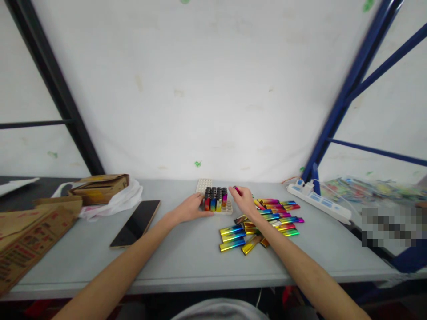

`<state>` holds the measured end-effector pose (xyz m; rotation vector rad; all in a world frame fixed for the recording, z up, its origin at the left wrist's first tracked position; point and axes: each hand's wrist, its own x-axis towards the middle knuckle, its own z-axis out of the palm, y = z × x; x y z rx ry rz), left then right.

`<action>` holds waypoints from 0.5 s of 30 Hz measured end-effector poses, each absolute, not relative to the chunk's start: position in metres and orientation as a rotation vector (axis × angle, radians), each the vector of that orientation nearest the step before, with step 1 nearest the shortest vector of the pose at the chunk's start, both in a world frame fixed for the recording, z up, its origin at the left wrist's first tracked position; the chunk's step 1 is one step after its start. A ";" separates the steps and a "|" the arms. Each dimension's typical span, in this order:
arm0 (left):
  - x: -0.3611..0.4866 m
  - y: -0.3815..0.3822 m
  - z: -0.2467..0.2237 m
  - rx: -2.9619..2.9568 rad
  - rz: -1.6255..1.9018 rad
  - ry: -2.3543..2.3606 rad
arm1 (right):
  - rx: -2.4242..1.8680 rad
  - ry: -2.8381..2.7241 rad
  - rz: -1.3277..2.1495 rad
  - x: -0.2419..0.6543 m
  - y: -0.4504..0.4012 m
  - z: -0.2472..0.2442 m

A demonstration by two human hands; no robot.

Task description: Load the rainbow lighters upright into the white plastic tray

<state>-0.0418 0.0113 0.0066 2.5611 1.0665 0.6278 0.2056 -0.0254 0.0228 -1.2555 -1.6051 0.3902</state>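
A pale tray with round holes (229, 209) stands mid-table, its front right holes showing. Several metallic, rainbow-coloured pieces with dark tops, which look like lighters (213, 202), stand upright in it, packed close together. My left hand (193, 209) is curled around the left side of the tray, its thumb along the front edge. Just right of the standing lighters, my right hand (245, 200) pinches a magenta lighter (237, 190) that is mostly hidden by the fingers. Beneath and around my right forearm lies a loose pile of shiny multicoloured lighters (233, 244), some partly covered by the arm.
Another holed tray (203, 183) lies behind, near the white wall. On the left are a dark phone-like slab (136, 224), a white plastic bag (133, 195) and cardboard boxes (36, 235). A power strip (318, 202) with plugs sits at the right, beside a blue metal frame (333, 106).
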 end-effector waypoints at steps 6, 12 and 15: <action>-0.042 0.012 0.006 2.580 0.594 1.075 | -1.313 -1.624 0.346 0.205 -0.022 0.018; -0.042 0.013 0.006 2.580 0.618 1.060 | -1.250 -1.692 0.333 0.210 -0.023 0.025; -0.043 0.013 0.007 2.571 0.646 1.042 | -1.227 -1.779 0.433 0.217 -0.027 0.035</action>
